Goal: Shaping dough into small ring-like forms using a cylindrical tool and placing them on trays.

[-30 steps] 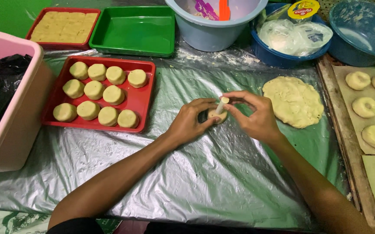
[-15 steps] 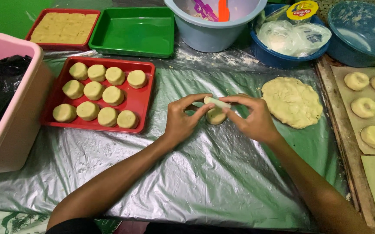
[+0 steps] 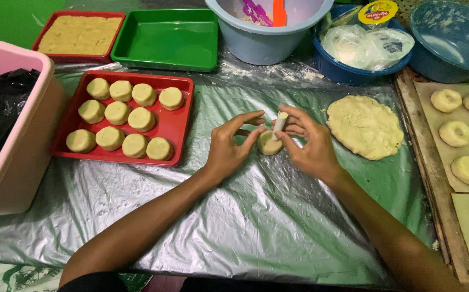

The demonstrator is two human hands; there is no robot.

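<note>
My left hand [image 3: 229,147] and my right hand [image 3: 307,143] meet over the silver plastic sheet, both touching a small round dough disc [image 3: 269,144] held between the fingertips. A short white tube [image 3: 280,123] stands nearly upright in my right hand's fingers, its lower end at the disc's top. To the left a red tray [image 3: 178,123] carries several plain dough discs [image 3: 118,113]. On the right lies a flattened sheet of dough [image 3: 365,126]. Ring-shaped dough pieces [image 3: 456,133] rest on paper on a wooden board [image 3: 425,162] at the far right.
A pink bin [image 3: 28,146] with a black bag stands at the left. Along the back are a red tray of dough slab [image 3: 77,33], a green tray [image 3: 166,39], a pale blue bucket [image 3: 267,40], a blue bowl with plastic bags [image 3: 361,65] and another blue bowl [image 3: 451,40].
The hands have lowered the dough disc slightly toward the sheet, and the white tube now stands upright over the disc instead of lying across it.
</note>
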